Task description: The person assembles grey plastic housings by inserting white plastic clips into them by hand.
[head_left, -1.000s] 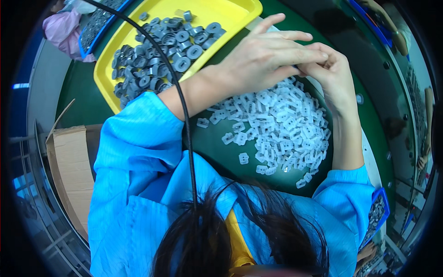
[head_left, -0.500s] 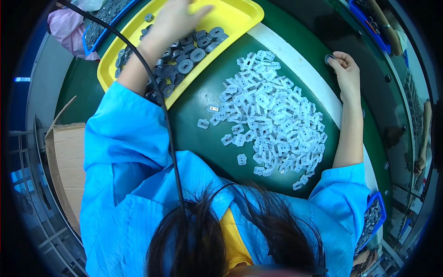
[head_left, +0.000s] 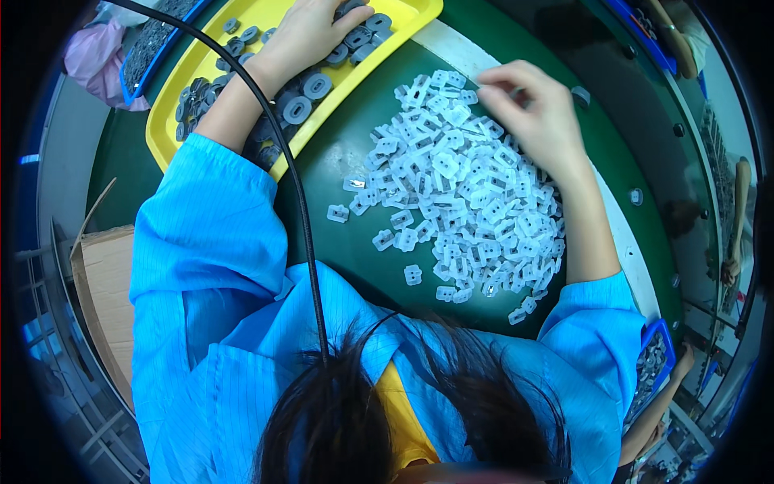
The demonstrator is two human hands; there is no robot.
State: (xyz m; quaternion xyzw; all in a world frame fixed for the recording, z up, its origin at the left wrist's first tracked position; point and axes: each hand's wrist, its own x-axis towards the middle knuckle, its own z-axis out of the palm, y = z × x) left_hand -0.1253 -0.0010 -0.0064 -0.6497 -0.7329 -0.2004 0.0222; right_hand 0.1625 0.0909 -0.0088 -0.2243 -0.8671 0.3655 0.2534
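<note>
My left hand (head_left: 306, 36) is inside the yellow tray (head_left: 295, 164), over grey oval rubber-like parts (head_left: 318, 85) with slots in the middle. Its thumb stretches out beside some of them, and the other fingers run toward the upper picture edge, partly out of sight. Above the far right side of a heap of small translucent white plastic pieces (head_left: 451, 173) is my right hand (head_left: 536, 117), fingers bent and apart, slightly blurred, with nothing visible in them. A grey part (head_left: 580, 97) lies on the dark green surface just right of that hand.
A white strip (head_left: 621, 218) edges the green table (head_left: 322, 242). Beyond it, a dark band carries several small pieces (head_left: 636, 196). Blue bins (head_left: 657, 355) stand at right and upper left. A black cable (head_left: 302, 210) crosses my left arm; a cardboard box (head_left: 109, 282) sits left.
My right hand has let go of the grey part beyond the white strip and moved left over the white pieces. My left hand has shifted slightly within the tray, its thumb now nearer the grey parts.
</note>
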